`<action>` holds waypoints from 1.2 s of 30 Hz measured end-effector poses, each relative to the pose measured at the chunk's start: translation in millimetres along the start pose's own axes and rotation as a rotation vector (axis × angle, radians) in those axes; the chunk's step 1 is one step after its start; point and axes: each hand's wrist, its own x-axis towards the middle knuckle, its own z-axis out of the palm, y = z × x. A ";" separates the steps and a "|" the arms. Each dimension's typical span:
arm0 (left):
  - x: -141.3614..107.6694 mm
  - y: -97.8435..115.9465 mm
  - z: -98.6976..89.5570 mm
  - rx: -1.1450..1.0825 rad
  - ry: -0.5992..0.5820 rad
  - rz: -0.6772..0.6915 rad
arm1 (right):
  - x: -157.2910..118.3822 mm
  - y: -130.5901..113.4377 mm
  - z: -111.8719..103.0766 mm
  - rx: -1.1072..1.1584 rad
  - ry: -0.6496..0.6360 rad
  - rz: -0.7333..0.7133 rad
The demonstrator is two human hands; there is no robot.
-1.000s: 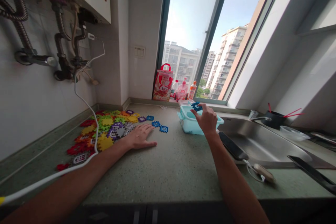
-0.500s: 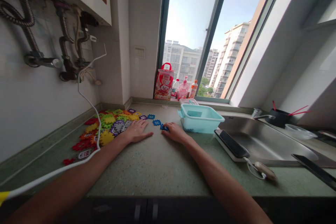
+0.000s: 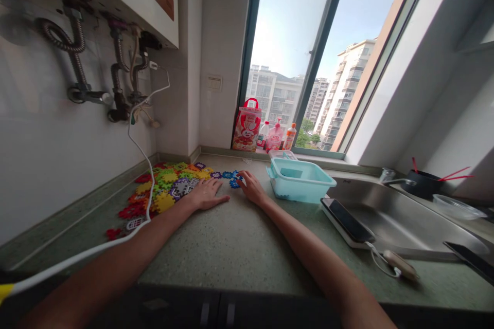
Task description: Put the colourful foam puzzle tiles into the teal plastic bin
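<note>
My right hand point(image 3: 251, 187) has its fingertips closed on a small blue gear-shaped plastic piece point(image 3: 238, 177), partly hidden by the fingers. Right beside it lie another blue piece point(image 3: 233, 184) and one more blue piece point(image 3: 227, 175), near a purple piece point(image 3: 215, 175). My left hand point(image 3: 206, 195) rests flat on the counter with its fingers spread, at the right edge of a pile of gear-shaped pieces point(image 3: 165, 185) in red, orange, yellow, green, purple and grey. Its fingers lie close to a grey piece with a white window-like frame point(image 3: 191, 185).
A light blue plastic tub point(image 3: 303, 187) stands right of my right hand. Beyond it are a phone point(image 3: 349, 221) on a white block and a steel sink point(image 3: 386, 216). A white cable point(image 3: 151, 185) crosses the pile and my left forearm. Bottles point(image 3: 274, 138) and a red bag point(image 3: 247, 131) stand at the window.
My right hand has moved away from me and slightly left within the scene, bringing the blue piece up to the other blue pieces. My left hand stays flat. The camera view has shifted.
</note>
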 end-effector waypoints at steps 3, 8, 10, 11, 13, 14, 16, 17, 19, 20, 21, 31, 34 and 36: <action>-0.2 1.4 -0.8 0.034 -0.032 -0.006 | 7.1 3.8 7.8 -0.041 -0.127 0.012; -1.3 6.7 -4.6 0.050 -0.052 -0.034 | 8.4 16.0 17.0 -0.002 -0.126 0.025; -2.7 9.5 -7.6 0.059 -0.057 -0.036 | 14.7 19.5 22.2 0.045 -0.073 0.017; -3.6 10.9 -9.2 0.066 -0.064 -0.036 | 19.8 20.4 25.6 0.060 -0.032 0.015; -5.5 13.2 -11.7 0.075 -0.069 -0.038 | 32.9 20.4 33.6 0.064 0.065 0.015; -6.3 14.0 -12.5 0.076 -0.067 -0.037 | 39.7 19.9 37.8 0.054 0.104 0.017; -7.4 14.6 -12.7 0.071 -0.058 -0.037 | 51.2 18.9 45.9 0.017 0.128 0.032; -7.6 14.5 -12.2 0.067 -0.049 -0.038 | 55.3 18.8 49.4 -0.007 0.101 0.043; -7.7 13.8 -10.9 0.066 -0.041 -0.035 | 60.0 19.7 54.9 -0.046 0.001 0.067; -7.7 13.4 -10.2 0.067 -0.040 -0.033 | 60.9 20.5 56.9 -0.058 -0.052 0.076; -7.6 13.0 -9.8 0.069 -0.042 -0.032 | 61.4 21.0 58.3 -0.064 -0.095 0.082; -5.6 7.1 -8.5 0.069 -0.066 -0.012 | 26.2 -1.0 29.5 -0.104 -0.106 0.189; -4.4 5.3 -7.9 0.059 -0.065 -0.013 | -13.6 -5.9 9.3 -0.099 -0.107 0.167; -3.8 4.3 -7.6 0.062 -0.053 -0.005 | -39.9 -8.6 -3.2 -0.087 -0.088 0.126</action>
